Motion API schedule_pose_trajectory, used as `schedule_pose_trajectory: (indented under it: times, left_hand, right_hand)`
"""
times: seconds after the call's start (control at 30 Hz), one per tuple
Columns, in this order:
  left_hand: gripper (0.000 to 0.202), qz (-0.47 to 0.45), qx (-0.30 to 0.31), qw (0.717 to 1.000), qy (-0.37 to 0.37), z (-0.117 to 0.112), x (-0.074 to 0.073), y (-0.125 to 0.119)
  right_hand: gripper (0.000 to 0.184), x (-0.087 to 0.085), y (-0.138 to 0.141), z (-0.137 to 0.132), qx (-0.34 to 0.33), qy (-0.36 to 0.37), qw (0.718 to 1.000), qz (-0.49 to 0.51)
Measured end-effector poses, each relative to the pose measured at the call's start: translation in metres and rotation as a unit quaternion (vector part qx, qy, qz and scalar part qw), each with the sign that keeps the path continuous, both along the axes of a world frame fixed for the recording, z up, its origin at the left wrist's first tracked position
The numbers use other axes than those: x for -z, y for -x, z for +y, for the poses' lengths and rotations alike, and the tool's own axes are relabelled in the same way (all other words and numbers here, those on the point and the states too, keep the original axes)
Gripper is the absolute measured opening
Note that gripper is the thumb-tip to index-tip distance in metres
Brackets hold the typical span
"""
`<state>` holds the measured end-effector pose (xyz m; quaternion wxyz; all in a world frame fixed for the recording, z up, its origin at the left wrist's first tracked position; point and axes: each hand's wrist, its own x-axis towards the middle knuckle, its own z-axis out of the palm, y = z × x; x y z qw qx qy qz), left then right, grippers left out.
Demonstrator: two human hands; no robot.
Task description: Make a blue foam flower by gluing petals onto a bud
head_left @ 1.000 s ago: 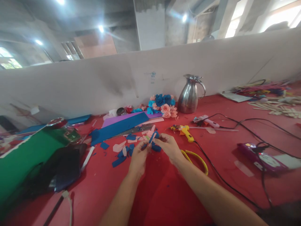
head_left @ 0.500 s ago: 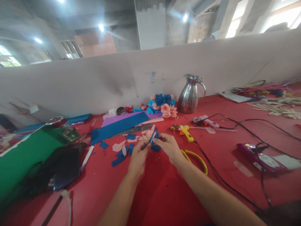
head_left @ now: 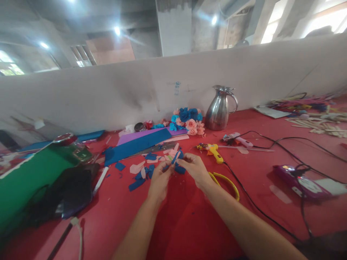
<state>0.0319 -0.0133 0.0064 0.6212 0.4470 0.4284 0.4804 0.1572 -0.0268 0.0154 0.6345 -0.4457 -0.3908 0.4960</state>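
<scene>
Fingers [head_left: 166, 164] of both hands are drawn in to a close pinch in the head view, the only one I have from here. I see the tips of the left hand [head_left: 160, 177] and the right hand [head_left: 195, 169] nearly meeting, with a small blue piece [head_left: 177, 157] caught between them; a pale sliver runs along it. How firmly each hand grips, I cannot tell, since the left fingertips partly hide the contact.

That blue piece sits at and just beyond the fingertips. Its long axis slants from the left fingertips away and to the right, so the free end points up the table. Both hands touch it, and neither seems clearly nearer.

Left of the hands I make out blue scraps [head_left: 137, 185] on the red tabletop [head_left: 187, 227]. On the right-hand side, a yellow glue gun [head_left: 216, 153] lies near the right hand, with a yellow band [head_left: 230, 182] beside that wrist.
</scene>
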Motion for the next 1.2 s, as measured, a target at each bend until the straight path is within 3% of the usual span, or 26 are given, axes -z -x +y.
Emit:
schedule_pose_trajectory:
  times: [0.37,0.6,0.73,0.9,1.2]
  left_hand:
    - [0.026,-0.026,0.001,0.999,0.02,-0.0036,-0.0097,-0.0036]
    - [0.029,-0.042,0.016,0.999,0.026,-0.0021,-0.0048,-0.0024]
    - [0.031,-0.099,0.022,0.992,0.078,0.0008,-0.0034,-0.0005]
    - [0.015,-0.126,0.036,0.979,0.155,0.0036,-0.007,0.0029]
    - [0.02,-0.101,0.057,0.986,0.12,0.0037,-0.0059,0.0047]
  right_hand:
    - [0.019,-0.0035,-0.001,-0.0002,0.01,-0.002,1.0,-0.005]
    - [0.017,-0.0014,-0.0026,0.0003,0.01,-0.004,1.0,-0.019]
    - [0.018,-0.0008,-0.0035,0.0004,-0.003,-0.002,1.0,-0.024]
    - [0.02,-0.0038,-0.0026,-0.0012,-0.02,0.021,0.999,-0.019]
    - [0.017,-0.0082,-0.0043,-0.0024,-0.036,0.017,0.999,0.005]
